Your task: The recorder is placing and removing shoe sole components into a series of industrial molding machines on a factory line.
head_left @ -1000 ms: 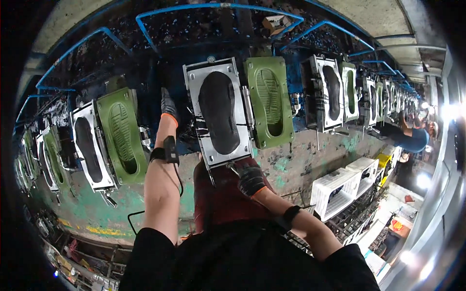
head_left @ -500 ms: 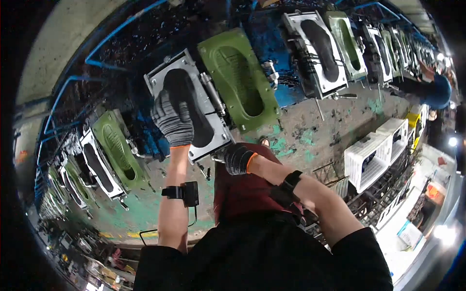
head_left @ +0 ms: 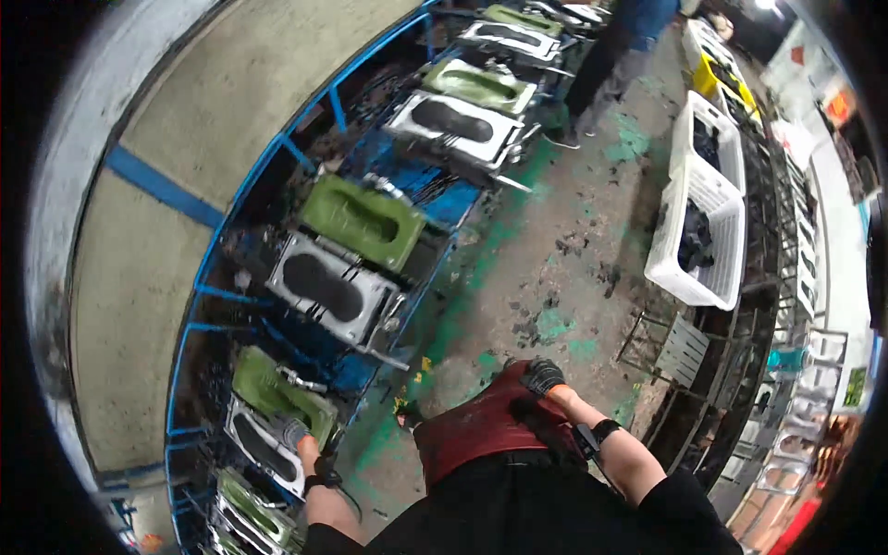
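My left hand point(head_left: 294, 433), in a grey glove with an orange cuff, reaches out to the lower left. It lies against the edge of a silver shoe-sole mould point(head_left: 262, 447) and its green lid point(head_left: 270, 395); its fingers are too small to read. My right hand point(head_left: 543, 376), in a dark glove with an orange cuff, rests with curled fingers on the top of my red apron point(head_left: 486, 421). I wear a black band on each wrist. Another mould with a black sole-shaped cavity point(head_left: 326, 289) sits further up the row, well away from both hands.
A blue metal rack point(head_left: 231, 231) curves along the left and carries several silver moulds with green lids. White plastic baskets point(head_left: 705, 217) holding dark pieces stand on the right of the paint-stained floor. Another person point(head_left: 615, 46) stands at the top. Grey frames and shelving point(head_left: 684, 347) lie at lower right.
The view has swung, so the mould row now runs up the left side. My left hand left the black cavity ahead and now lies on a mould at lower left. My right hand stays by the apron.
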The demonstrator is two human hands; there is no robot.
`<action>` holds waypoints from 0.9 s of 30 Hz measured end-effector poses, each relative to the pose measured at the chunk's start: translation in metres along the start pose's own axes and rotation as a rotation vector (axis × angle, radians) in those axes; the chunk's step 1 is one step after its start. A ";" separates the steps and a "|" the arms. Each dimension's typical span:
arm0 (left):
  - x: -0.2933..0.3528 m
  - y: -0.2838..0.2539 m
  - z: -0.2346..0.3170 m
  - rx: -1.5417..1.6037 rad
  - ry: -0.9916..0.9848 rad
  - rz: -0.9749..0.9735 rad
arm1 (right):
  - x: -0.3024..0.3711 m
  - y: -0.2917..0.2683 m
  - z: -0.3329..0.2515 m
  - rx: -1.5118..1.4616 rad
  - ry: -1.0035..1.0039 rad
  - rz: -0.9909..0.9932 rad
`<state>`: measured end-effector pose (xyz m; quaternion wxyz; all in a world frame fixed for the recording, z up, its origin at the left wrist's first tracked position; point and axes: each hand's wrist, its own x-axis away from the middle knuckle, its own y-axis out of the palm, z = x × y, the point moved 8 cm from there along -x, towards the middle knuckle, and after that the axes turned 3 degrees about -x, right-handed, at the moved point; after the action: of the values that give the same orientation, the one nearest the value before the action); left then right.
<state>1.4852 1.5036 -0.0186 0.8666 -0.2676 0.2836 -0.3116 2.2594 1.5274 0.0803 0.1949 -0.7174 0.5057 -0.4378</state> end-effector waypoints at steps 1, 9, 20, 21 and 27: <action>0.043 -0.026 0.031 0.012 0.034 0.017 | -0.006 0.023 0.059 -0.085 0.119 0.016; 0.237 0.412 0.503 -0.358 0.448 -0.970 | 0.002 -0.108 0.338 -0.648 0.580 0.200; 0.487 0.868 0.824 -0.222 0.056 -1.840 | 0.088 -0.268 0.638 -0.756 0.866 0.464; 0.499 0.898 0.819 -0.213 0.076 -1.822 | 0.074 -0.320 0.659 -0.731 0.861 0.485; 0.692 1.025 1.197 -0.471 1.416 -1.853 | 0.007 -0.526 0.793 -0.616 1.049 0.624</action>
<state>3.1174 2.0482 -0.0664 -0.1087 -0.2915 0.4482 -0.8381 3.2062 1.6092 0.0344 -0.1719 -0.2540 0.8178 -0.4870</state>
